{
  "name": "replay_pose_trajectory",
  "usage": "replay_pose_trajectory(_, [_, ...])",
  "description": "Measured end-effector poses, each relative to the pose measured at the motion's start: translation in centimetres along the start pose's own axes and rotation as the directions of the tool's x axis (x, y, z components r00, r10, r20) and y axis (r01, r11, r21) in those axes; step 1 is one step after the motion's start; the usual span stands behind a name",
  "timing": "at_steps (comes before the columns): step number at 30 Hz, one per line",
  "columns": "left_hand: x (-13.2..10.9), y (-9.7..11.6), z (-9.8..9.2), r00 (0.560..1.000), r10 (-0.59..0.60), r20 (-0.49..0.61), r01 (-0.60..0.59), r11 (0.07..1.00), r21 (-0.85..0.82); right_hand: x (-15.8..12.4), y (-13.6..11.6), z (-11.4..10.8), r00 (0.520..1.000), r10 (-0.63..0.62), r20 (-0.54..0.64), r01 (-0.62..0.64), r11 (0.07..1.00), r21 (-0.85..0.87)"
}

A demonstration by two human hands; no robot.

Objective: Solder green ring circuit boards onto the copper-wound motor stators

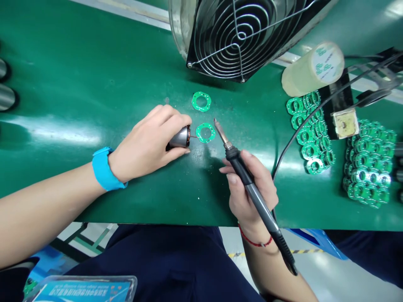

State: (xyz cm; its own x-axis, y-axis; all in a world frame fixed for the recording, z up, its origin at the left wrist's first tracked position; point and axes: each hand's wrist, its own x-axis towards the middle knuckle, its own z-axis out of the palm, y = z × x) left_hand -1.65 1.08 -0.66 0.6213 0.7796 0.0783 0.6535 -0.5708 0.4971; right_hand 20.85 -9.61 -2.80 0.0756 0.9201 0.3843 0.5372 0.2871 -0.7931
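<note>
My left hand [151, 140] is closed around a motor stator [181, 138], a grey metal cylinder with copper windings at its right end, lying on its side. A thin wire runs from that end to a ring-shaped green circuit board [205, 133] flat on the green bench. Just beyond it lies a second green ring board [201, 102], apart from both hands. In my right hand [252, 186] is a soldering iron [248, 180], gripped like a pen. Its tip points up and left, close to the right edge of the nearer board, and looks slightly apart from it.
A fan with a wire guard [241, 40] stands at the back. To the right are a roll of tape [315, 69], a soldering sponge [345, 123] and stacks of green ring boards [368, 161]. The iron's black cord [296, 132] crosses the right side. Metal cylinders [5, 97] sit far left.
</note>
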Motion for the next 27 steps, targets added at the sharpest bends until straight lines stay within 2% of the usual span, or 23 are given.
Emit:
replay_pose_trajectory(3, [0.0, -0.1, 0.1, 1.0, 0.008, -0.012, -0.008, 1.0, 0.006, 1.2, -1.2, -0.4, 0.994, 0.029, 0.101, -0.026, 0.999, -0.033])
replay_pose_trajectory(8, [0.0, -0.2, 0.3, 0.998, 0.043, -0.035, -0.042, 0.999, 0.026, 3.2, -3.2, 0.0, 0.959, 0.114, 0.259, -0.054, 0.972, -0.23])
replay_pose_trajectory(16, [-0.1, -0.3, 0.6, 0.997, 0.039, -0.072, -0.038, 0.999, 0.012, 3.0, -1.8, 2.8, 0.954, 0.051, 0.294, 0.046, 0.948, -0.314])
replay_pose_trajectory(18, [0.0, -0.3, 0.6, 0.997, 0.037, -0.071, -0.036, 0.999, 0.007, 3.0, -1.8, 2.7, 0.961, 0.081, 0.266, 0.002, 0.954, -0.299])
replay_pose_trajectory(21, [0.0, -0.1, 0.2, 0.997, 0.009, -0.077, -0.012, 0.999, -0.038, 2.9, -2.1, 2.3, 0.976, 0.155, 0.154, -0.115, 0.964, -0.242])
replay_pose_trajectory(24, [-0.1, 0.5, -0.4, 0.994, -0.061, -0.093, 0.043, 0.983, -0.18, 2.7, -2.5, 2.2, 0.961, 0.258, 0.104, -0.24, 0.958, -0.16])
replay_pose_trajectory(27, [-0.4, 1.4, -0.7, 0.986, -0.151, -0.069, 0.113, 0.916, -0.384, 2.6, -2.7, 2.6, 0.95, 0.305, 0.059, -0.303, 0.952, -0.039])
